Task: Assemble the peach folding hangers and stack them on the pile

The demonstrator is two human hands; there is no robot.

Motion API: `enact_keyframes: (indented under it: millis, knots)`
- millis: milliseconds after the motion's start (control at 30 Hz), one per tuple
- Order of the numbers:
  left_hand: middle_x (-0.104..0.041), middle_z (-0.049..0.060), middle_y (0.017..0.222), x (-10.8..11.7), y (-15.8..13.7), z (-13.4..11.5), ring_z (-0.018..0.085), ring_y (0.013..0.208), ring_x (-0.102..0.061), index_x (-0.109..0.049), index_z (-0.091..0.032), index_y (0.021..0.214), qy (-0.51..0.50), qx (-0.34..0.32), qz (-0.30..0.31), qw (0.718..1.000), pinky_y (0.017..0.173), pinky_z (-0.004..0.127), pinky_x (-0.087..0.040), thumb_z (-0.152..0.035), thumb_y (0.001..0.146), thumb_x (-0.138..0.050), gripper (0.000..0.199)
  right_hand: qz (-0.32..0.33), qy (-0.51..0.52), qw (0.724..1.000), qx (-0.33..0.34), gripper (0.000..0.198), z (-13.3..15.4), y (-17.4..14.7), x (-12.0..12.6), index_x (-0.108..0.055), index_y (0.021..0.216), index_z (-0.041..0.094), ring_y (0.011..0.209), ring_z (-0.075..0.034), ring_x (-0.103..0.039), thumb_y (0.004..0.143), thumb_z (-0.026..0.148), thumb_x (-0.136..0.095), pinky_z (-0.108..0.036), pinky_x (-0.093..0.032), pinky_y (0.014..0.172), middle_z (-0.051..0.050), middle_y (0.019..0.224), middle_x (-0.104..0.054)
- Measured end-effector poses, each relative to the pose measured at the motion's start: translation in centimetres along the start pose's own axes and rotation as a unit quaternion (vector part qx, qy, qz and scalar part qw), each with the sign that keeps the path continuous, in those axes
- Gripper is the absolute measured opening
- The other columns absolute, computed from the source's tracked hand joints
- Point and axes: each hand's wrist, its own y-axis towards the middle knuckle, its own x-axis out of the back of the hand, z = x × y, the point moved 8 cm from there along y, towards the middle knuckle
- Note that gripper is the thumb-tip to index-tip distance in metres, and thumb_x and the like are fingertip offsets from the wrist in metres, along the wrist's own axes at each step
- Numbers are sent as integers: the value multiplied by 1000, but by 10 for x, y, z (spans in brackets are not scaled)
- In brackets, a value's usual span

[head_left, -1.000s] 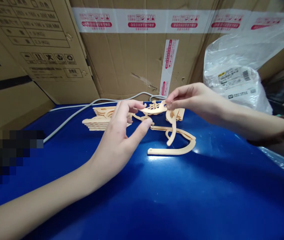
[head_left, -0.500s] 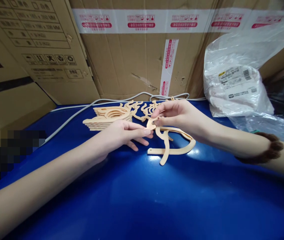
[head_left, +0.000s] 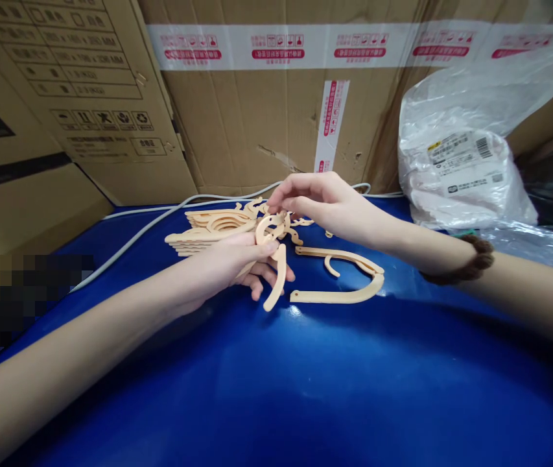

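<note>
My left hand (head_left: 237, 259) grips a beige curved hook (head_left: 279, 279), apparently a folding-hanger part, between thumb and fingers; its longer end hangs down over the fingertips. Just behind, my right hand (head_left: 325, 201) bends over small curved pieces with thumb and fingers close together. Whatever it pinches is hard to make out. On the blue table, to the right of my left hand, lie two hinged hanger arms (head_left: 341, 296) joined at the right, with a small curved piece (head_left: 330, 266) between them. A stack of beige hanger arms (head_left: 183, 243) sits behind my left wrist.
Cardboard boxes (head_left: 237, 123) wall off the back and left of the blue table (head_left: 305, 389). A grey cable (head_left: 144, 233) runs along the back edge. At the back right stands a clear plastic bag (head_left: 465, 175) with a label, beside more crumpled plastic (head_left: 524, 243).
My right hand has moved left, off the hook both hands were touching, to the small pieces at the back. My left hand has kept the hook and drawn it left, away from the hinged arms.
</note>
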Motion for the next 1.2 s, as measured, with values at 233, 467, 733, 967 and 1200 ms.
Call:
enact_keyframes:
  millis: [233,467,733,967,1200]
  knots:
    - [-56,4,54,22,1,3,12,46,-41,-61,-18,52,201,31,-106,973,46,26,-26,-42,82,-47,41,103,-337,929,-117,27,-40,-4,-13,-74,83,21,72,-18,-60,83,45,-61,-28,-33,56,-5,83,-71]
    - [-63,3,57,33,8,17,17,51,-51,-64,-20,66,182,25,-106,977,50,28,-32,-41,79,-50,28,85,-419,893,-141,29,-37,-1,-18,-72,76,19,63,-21,-59,78,46,-61,-30,-27,50,-8,71,-68]
    - [-60,0,52,28,10,19,16,49,-50,-62,-20,76,147,16,-97,984,49,26,-32,-37,77,-50,21,103,-433,880,-166,31,-48,4,-20,-69,70,15,57,-22,-58,79,42,-55,-30,-29,48,-10,62,-64]
    - [-61,-1,51,25,9,17,16,48,-49,-62,-18,84,146,28,-104,983,48,25,-30,-35,76,-51,22,31,-380,902,-205,34,-52,18,11,-70,74,13,62,-24,-57,79,45,-59,-34,-36,51,-12,63,-63]
    - [-62,-2,52,27,11,22,13,42,-42,-64,-17,86,150,19,-98,984,45,24,-27,-38,78,-52,25,-20,-152,960,-235,25,-68,41,19,-63,62,17,51,-14,-45,82,31,-59,-31,-37,49,-6,58,-56]
